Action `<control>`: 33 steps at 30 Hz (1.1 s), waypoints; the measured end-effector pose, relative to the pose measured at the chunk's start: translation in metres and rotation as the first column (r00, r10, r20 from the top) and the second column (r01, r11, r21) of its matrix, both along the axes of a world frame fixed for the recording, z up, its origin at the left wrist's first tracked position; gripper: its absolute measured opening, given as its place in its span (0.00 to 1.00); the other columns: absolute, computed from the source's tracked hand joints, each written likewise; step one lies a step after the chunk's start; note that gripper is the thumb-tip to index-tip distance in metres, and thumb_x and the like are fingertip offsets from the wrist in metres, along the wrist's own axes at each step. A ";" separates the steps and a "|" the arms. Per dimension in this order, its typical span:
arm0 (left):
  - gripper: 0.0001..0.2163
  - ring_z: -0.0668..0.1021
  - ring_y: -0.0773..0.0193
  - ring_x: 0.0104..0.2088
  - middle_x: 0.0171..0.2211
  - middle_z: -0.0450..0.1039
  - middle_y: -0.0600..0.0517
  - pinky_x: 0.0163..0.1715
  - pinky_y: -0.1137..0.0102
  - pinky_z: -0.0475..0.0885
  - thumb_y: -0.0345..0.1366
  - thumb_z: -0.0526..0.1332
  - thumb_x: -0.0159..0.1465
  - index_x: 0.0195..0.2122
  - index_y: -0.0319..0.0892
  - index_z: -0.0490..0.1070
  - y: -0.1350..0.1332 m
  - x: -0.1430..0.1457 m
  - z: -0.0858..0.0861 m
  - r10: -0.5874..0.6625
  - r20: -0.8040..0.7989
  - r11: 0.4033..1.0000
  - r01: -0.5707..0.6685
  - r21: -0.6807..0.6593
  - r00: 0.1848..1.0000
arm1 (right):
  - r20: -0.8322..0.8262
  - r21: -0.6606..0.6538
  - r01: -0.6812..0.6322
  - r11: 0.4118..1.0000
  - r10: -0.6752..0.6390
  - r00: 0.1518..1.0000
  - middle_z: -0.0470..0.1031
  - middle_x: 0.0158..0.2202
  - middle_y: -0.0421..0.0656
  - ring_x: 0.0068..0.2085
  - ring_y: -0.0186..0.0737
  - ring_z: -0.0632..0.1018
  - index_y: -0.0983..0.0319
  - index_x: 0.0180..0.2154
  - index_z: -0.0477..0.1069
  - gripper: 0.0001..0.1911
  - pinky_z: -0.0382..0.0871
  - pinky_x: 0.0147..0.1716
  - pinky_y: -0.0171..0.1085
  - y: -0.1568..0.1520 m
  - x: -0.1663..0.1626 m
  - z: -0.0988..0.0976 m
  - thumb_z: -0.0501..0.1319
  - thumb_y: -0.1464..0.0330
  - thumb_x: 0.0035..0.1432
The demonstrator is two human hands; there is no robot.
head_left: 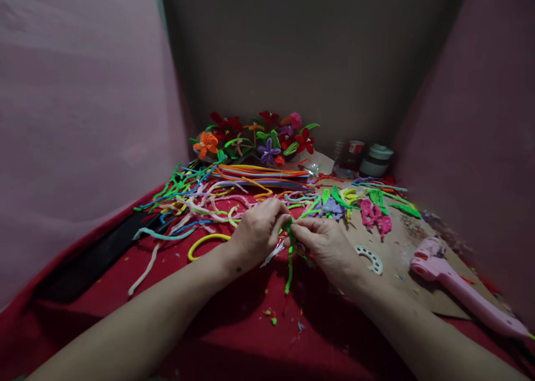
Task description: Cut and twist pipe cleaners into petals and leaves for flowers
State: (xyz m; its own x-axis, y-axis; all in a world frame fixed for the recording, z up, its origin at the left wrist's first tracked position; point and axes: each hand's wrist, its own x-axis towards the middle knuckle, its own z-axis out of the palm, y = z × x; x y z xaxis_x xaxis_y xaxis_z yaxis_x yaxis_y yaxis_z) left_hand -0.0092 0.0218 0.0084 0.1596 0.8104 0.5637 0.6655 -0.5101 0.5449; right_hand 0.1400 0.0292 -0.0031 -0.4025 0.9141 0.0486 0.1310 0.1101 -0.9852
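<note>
My left hand (259, 230) and my right hand (324, 244) meet at the middle of a red cloth (234, 325). Both pinch the top of a green pipe cleaner (289, 258), whose tail hangs down toward me between the wrists. Fingers of both hands are closed around its upper end. A white strand (271, 254) pokes out beneath my left hand. Just beyond the hands lies a heap of loose pipe cleaners (217, 194) in many colours.
Finished pipe-cleaner flowers (259, 138) stand at the back. Green and pink shapes (374, 211) lie on a cardboard sheet (418, 281) at the right, with a white half-ring (370, 257), a pink glue gun (460, 289) and two jars (363, 157). A yellow loop (204, 242) lies left.
</note>
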 end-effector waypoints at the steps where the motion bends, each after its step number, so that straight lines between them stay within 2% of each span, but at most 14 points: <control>1: 0.05 0.68 0.70 0.24 0.23 0.67 0.53 0.28 0.73 0.63 0.32 0.55 0.58 0.27 0.39 0.67 0.000 0.000 0.000 0.007 0.003 1.000 -0.007 0.011 1.000 | -0.016 -0.003 0.002 1.000 -0.002 1.000 0.58 0.15 0.35 0.18 0.27 0.57 0.65 0.22 0.71 0.13 0.47 0.18 0.31 0.000 0.000 -0.001 0.56 0.64 0.52; 2: 0.05 0.68 0.70 0.23 0.23 0.67 0.54 0.26 0.74 0.63 0.33 0.55 0.58 0.27 0.39 0.67 0.001 0.000 0.000 0.009 0.043 0.999 -0.007 -0.038 0.999 | -0.039 -0.007 0.001 1.000 -0.001 0.999 0.59 0.16 0.35 0.19 0.27 0.57 0.66 0.23 0.71 0.12 0.47 0.19 0.31 0.000 0.000 -0.002 0.57 0.64 0.51; 4: 0.05 0.65 0.72 0.18 0.19 0.66 0.56 0.19 0.76 0.60 0.35 0.56 0.58 0.28 0.39 0.66 0.002 -0.001 0.003 -0.002 0.196 0.961 0.056 -0.270 0.981 | -0.088 -0.019 -0.005 1.000 0.003 0.996 0.60 0.17 0.35 0.20 0.27 0.57 0.66 0.23 0.71 0.11 0.48 0.19 0.31 0.001 0.000 -0.004 0.58 0.64 0.50; 6: 0.07 0.62 0.74 0.13 0.16 0.64 0.58 0.14 0.77 0.55 0.38 0.57 0.58 0.28 0.39 0.65 0.003 -0.002 0.006 -0.007 0.374 0.840 0.208 -0.501 0.927 | -0.109 -0.049 -0.002 0.999 -0.004 0.994 0.59 0.17 0.35 0.19 0.27 0.56 0.66 0.24 0.72 0.12 0.47 0.19 0.31 0.001 0.000 -0.005 0.58 0.64 0.51; 8: 0.07 0.60 0.75 0.11 0.14 0.64 0.58 0.11 0.78 0.52 0.38 0.59 0.56 0.27 0.39 0.64 0.004 -0.003 0.010 0.009 0.495 0.722 0.337 -0.605 0.869 | -0.100 -0.074 0.015 0.997 -0.023 0.995 0.58 0.16 0.35 0.18 0.27 0.55 0.66 0.23 0.72 0.12 0.46 0.18 0.31 0.001 0.000 -0.005 0.57 0.64 0.51; 9: 0.07 0.60 0.75 0.11 0.14 0.65 0.58 0.11 0.79 0.52 0.37 0.59 0.56 0.26 0.39 0.64 0.003 -0.003 0.011 0.018 0.529 0.698 0.368 -0.615 0.849 | -0.089 -0.076 0.026 0.997 -0.032 0.995 0.58 0.15 0.34 0.18 0.26 0.55 0.66 0.23 0.71 0.12 0.46 0.18 0.31 0.000 -0.001 -0.004 0.57 0.65 0.51; 11: 0.07 0.62 0.76 0.12 0.14 0.65 0.58 0.11 0.80 0.52 0.35 0.60 0.55 0.25 0.38 0.64 0.003 -0.002 0.012 0.031 0.569 0.706 0.385 -0.595 0.822 | -0.066 -0.062 0.049 0.997 -0.053 0.996 0.57 0.15 0.34 0.18 0.26 0.54 0.66 0.23 0.71 0.12 0.45 0.17 0.31 -0.001 -0.002 -0.002 0.57 0.65 0.51; 15: 0.06 0.62 0.78 0.12 0.13 0.64 0.59 0.12 0.81 0.54 0.33 0.60 0.54 0.23 0.37 0.65 0.003 0.001 0.012 0.030 0.585 0.764 0.359 -0.537 0.811 | -0.047 -0.024 0.104 0.994 -0.106 0.993 0.60 0.15 0.35 0.17 0.26 0.55 0.65 0.23 0.70 0.11 0.44 0.16 0.30 -0.003 -0.004 -0.001 0.56 0.65 0.51; 20: 0.06 0.62 0.78 0.11 0.13 0.63 0.59 0.12 0.81 0.54 0.33 0.60 0.54 0.24 0.37 0.66 0.004 0.000 0.009 -0.004 0.556 0.753 0.368 -0.545 0.831 | -0.004 0.030 0.068 0.997 -0.068 0.998 0.60 0.15 0.35 0.17 0.27 0.57 0.64 0.23 0.68 0.10 0.46 0.16 0.29 -0.002 -0.005 -0.009 0.53 0.68 0.51; 27: 0.06 0.63 0.77 0.12 0.14 0.63 0.59 0.12 0.81 0.56 0.33 0.60 0.54 0.25 0.37 0.65 0.005 -0.002 0.010 -0.010 0.541 0.774 0.349 -0.528 0.841 | -0.087 -0.056 0.028 0.998 -0.033 0.996 0.64 0.16 0.35 0.17 0.28 0.61 0.64 0.24 0.67 0.07 0.51 0.16 0.29 -0.001 -0.004 -0.002 0.56 0.68 0.49; 30: 0.06 0.64 0.77 0.12 0.15 0.65 0.59 0.11 0.81 0.57 0.35 0.60 0.55 0.27 0.38 0.65 0.005 -0.003 0.010 -0.008 0.569 0.767 0.370 -0.524 0.823 | -0.100 -0.059 0.043 0.997 -0.049 0.994 0.62 0.14 0.34 0.17 0.27 0.59 0.64 0.21 0.65 0.08 0.49 0.16 0.29 0.000 -0.003 0.001 0.58 0.67 0.47; 33: 0.07 0.63 0.75 0.11 0.14 0.65 0.59 0.10 0.80 0.56 0.37 0.60 0.55 0.29 0.40 0.64 0.005 -0.004 0.006 -0.009 0.607 0.706 0.435 -0.559 0.795 | -0.182 -0.050 0.096 0.994 -0.104 0.978 0.63 0.16 0.34 0.18 0.27 0.60 0.65 0.22 0.66 0.07 0.51 0.17 0.29 0.002 -0.003 -0.002 0.60 0.67 0.46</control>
State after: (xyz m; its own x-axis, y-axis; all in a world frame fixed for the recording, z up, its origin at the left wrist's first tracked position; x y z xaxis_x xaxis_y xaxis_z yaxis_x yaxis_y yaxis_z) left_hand -0.0131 0.0268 0.0146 0.2405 0.9699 -0.0380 0.0761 0.0202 0.9969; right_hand 0.1371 0.0311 -0.0049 -0.2964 0.9521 0.0752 -0.0449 0.0648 -0.9969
